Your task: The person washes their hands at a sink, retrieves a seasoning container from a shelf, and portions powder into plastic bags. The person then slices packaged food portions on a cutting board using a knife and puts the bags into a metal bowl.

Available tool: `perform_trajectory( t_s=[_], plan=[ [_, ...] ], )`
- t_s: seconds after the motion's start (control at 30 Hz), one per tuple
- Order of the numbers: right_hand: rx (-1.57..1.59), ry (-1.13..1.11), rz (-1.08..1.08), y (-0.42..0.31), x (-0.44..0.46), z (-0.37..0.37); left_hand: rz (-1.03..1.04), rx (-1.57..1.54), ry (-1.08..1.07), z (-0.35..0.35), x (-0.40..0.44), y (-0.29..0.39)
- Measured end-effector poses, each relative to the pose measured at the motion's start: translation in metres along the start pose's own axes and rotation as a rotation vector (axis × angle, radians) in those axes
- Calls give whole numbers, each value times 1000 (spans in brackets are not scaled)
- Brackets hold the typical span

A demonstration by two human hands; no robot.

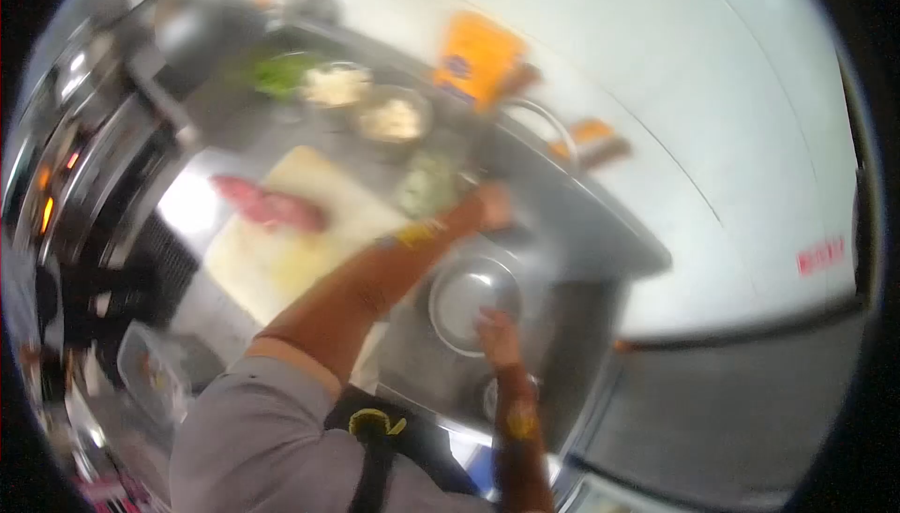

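Observation:
My right hand grips the near rim of a round, shiny metal bowl over the steel sink. My left arm crosses above the board, and my left hand is at the sink's back edge, beyond the bowl. Blur hides its fingers and anything in them. Close by the left hand is a container of pale green pieces. Left of my left arm lies a pale cutting board with a piece of raw red meat on it.
Behind the board stand bowls of pale chopped food and something leafy green. An orange packet rests against the white wall. A clear plastic tub is at lower left, near cooking equipment.

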State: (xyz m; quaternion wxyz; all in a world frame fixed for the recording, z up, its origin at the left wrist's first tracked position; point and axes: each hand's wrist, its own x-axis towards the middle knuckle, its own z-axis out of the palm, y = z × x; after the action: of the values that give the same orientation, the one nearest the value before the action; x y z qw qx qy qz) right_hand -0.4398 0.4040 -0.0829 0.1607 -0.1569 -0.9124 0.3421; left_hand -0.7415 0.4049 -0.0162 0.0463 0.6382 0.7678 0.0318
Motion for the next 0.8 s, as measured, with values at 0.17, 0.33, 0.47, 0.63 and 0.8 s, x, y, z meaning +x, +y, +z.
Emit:
perform_trajectory(
  t_s=[0.17, 0.33, 0.47, 0.63, 0.8],
  plan=[
    [88, -526, 384, 34, -62, -8, 121, -718, 506, 18, -123, 138],
    [-68, -251, -266, 28, -100, 1, -266, -909, 667, 10, -301, 237],
    [286, -300, -331, -67, -86, 20, -731, -832, 770, 24, -403, 300],
    [303, -615, -728, -181, -135, 39, -1163, -591, 1172, 28, -506, 421],
    [199, -870, -767, -204, -182, 60, -1551, -506, 1135, 87, -555, 503]
  ],
)
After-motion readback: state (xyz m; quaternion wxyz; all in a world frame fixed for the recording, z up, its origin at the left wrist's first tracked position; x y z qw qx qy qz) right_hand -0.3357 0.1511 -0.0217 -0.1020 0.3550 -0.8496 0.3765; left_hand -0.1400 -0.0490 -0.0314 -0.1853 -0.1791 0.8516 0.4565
